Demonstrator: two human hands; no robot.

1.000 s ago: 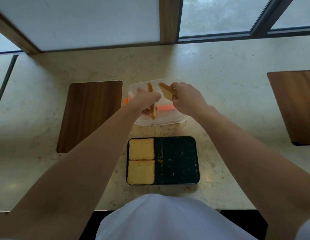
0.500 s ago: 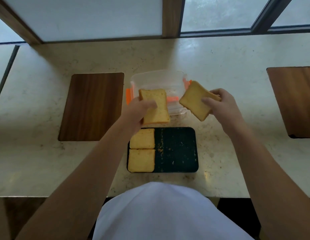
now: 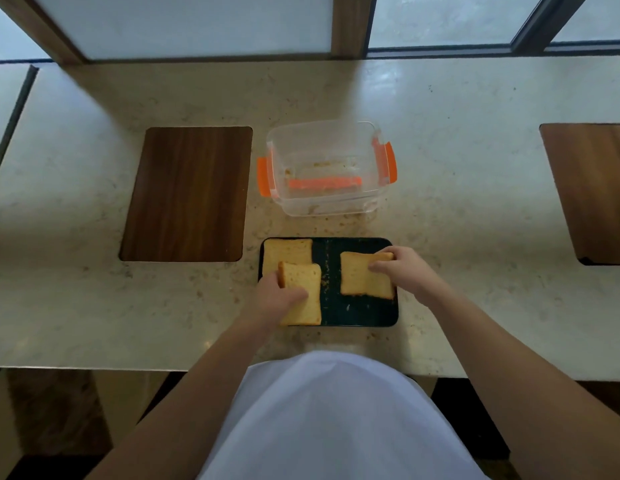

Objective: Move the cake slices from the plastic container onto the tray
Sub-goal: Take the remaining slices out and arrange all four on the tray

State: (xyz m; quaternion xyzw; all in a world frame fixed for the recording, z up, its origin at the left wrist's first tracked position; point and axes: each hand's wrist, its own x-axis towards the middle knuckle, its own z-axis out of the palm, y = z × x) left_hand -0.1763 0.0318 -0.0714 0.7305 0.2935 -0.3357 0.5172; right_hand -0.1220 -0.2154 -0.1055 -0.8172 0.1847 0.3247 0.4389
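Note:
The dark tray (image 3: 357,315) lies on the counter just in front of me. One cake slice (image 3: 288,250) rests flat in its far left corner. My left hand (image 3: 279,299) grips a second cake slice (image 3: 301,282) over the tray's left side, covering the slice that lay near left. My right hand (image 3: 404,268) holds a third cake slice (image 3: 359,275), lying on or just above the tray's right half. The clear plastic container (image 3: 324,202) with orange clips stands behind the tray and holds only crumbs.
A dark wooden inlay (image 3: 187,194) sits in the stone counter left of the container, another wooden inlay (image 3: 591,192) at the far right. Crumbs lie around the tray. The counter's front edge runs just below the tray, by my white shirt.
Both hands lifted a slice each out of the container and brought them down toward me onto the tray. The container now has no slices in it.

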